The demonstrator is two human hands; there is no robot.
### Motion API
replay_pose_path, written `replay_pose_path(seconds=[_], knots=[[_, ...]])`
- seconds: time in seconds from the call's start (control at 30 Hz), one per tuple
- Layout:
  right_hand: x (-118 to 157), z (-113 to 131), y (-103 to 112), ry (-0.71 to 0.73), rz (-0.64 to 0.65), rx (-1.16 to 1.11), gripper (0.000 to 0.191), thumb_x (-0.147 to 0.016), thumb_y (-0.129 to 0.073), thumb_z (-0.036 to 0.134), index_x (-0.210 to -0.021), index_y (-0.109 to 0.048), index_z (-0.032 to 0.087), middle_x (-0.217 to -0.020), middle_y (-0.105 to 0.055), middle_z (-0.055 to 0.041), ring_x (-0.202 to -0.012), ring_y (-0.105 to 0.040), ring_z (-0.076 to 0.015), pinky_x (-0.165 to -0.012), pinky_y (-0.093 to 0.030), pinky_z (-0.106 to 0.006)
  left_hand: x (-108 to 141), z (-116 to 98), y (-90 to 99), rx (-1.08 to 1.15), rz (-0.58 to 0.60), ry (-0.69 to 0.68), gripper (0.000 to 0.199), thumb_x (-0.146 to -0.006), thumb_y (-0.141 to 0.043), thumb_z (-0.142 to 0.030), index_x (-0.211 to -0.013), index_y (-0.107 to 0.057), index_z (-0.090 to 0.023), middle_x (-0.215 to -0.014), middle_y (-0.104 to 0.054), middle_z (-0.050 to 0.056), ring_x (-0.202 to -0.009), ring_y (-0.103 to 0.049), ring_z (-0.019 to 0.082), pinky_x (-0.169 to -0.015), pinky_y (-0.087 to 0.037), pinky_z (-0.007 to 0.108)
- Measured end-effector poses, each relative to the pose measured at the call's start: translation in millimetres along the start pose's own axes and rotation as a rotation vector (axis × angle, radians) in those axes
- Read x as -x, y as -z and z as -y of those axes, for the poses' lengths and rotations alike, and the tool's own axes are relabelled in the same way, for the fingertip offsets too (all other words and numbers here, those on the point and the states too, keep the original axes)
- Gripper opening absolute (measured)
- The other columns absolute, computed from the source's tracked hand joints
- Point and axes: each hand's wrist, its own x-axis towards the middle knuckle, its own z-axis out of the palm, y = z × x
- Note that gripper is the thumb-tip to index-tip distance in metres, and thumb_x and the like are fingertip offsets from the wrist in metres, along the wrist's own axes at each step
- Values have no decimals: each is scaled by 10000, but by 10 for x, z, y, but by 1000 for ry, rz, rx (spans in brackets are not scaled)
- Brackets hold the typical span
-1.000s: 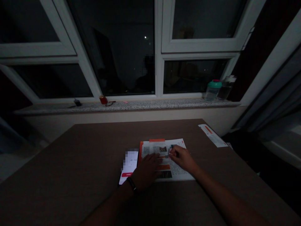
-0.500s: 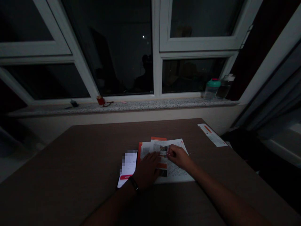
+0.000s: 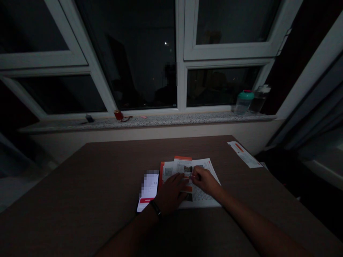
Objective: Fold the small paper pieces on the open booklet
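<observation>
Under both hands lies an open printed booklet [image 3: 205, 194] with dense text and an orange left edge. A narrow printed paper strip [image 3: 182, 162] with orange bands and small pictures rests on top of it. My left hand [image 3: 173, 191], a dark band at its wrist, lies flat on the strip with fingers stretched out. Fingers of my right hand [image 3: 203, 178] are closed in a pinch at the strip's right edge; what is between them is too small and dark to make out. Left of the booklet is a lit phone [image 3: 148, 192], partly beside my left wrist.
Another printed paper piece [image 3: 244, 155] lies by the right edge of the brown table [image 3: 120, 160]. On the granite sill [image 3: 166, 119] are a small red jar [image 3: 118, 114], a small dark bottle [image 3: 89, 118], a teal-lidded bottle [image 3: 243, 103] and a clear bottle [image 3: 259, 100].
The whole view has shifted slightly, so things appear a little further right. My left hand has slid a little rightward over the strip, closer to my right hand, which still pinches at its edge.
</observation>
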Motion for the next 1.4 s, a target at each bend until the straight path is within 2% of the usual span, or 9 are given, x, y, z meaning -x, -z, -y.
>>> replay_pose_path(seconds=[0.2, 0.37, 0.47, 0.73, 0.9, 0.97, 1.23, 1.3, 1.4], knots=[[65, 22, -1, 120, 140, -62, 175, -750, -574, 88, -701, -460, 211, -736, -535, 19, -690, -522, -141, -620, -369, -229, -27, -18, 14, 11, 3, 10, 517, -903, -607, -253, -1387, -428, -274, -1468, -430, 67, -1367, -364, 267, -1113, -344, 478], [21, -22, -9, -36, -38, 8, 149, -779, -561, 110, -724, -468, 213, -693, -514, 27, -657, -498, -144, -604, -357, -235, -149, -75, 38, 5, -10, 46, 390, -911, -587, -261, -1293, -514, -241, -1358, -524, 72, -1285, -439, 263, -1068, -377, 459], [3, -46, -19, -67, -74, -16, 148, -778, -568, 115, -721, -474, 214, -661, -501, 36, -621, -485, -140, -575, -345, -230, -193, -109, 36, -3, -25, 65, 352, -900, -575, -220, -1249, -534, -233, -1322, -542, 69, -1256, -458, 259, -1057, -377, 451], [72, -12, -9, 162, 154, -91, 199, -721, -610, 79, -681, -465, 209, -768, -583, 12, -706, -549, -142, -625, -380, -230, -164, -118, 17, -6, -64, 61, 327, -912, -554, -182, -1234, -536, -234, -1311, -543, 64, -1270, -438, 249, -1054, -372, 425], [51, -39, -15, 21, -12, 15, 169, -757, -570, 92, -708, -464, 214, -711, -540, 25, -663, -512, -138, -604, -365, -232, -149, -78, -14, 7, -66, 60, 396, -909, -574, -213, -1296, -502, -249, -1362, -516, 63, -1292, -424, 251, -1076, -353, 441], [40, -45, -15, 2, -33, 19, 179, -755, -566, 94, -695, -449, 215, -697, -534, 26, -652, -504, -139, -600, -363, -235, -147, -71, -18, 8, -65, 60, 401, -906, -574, -213, -1299, -501, -247, -1370, -512, 65, -1297, -423, 253, -1084, -346, 446], [82, 30, 21, 192, 228, -140, 218, -717, -615, 104, -659, -436, 213, -758, -590, 10, -704, -557, -149, -646, -400, -248, -155, -101, 22, 11, -46, 68, 375, -914, -562, -206, -1284, -511, -239, -1343, -528, 70, -1287, -430, 260, -1061, -370, 449], [86, 26, 20, 187, 206, -104, 207, -717, -605, 94, -666, -443, 213, -751, -579, 11, -698, -547, -148, -638, -391, -245, -152, -99, 16, 7, -44, 68, 373, -922, -559, -214, -1290, -509, -241, -1354, -521, 68, -1291, -426, 260, -1065, -366, 451], [75, 5, 12, 111, 88, -2, 194, -726, -571, 70, -679, -450, 214, -731, -552, 12, -692, -528, -150, -627, -376, -242, -139, -83, -7, 7, -50, 59, 371, -932, -553, -235, -1300, -502, -243, -1366, -513, 68, -1296, -424, 259, -1070, -364, 451]])
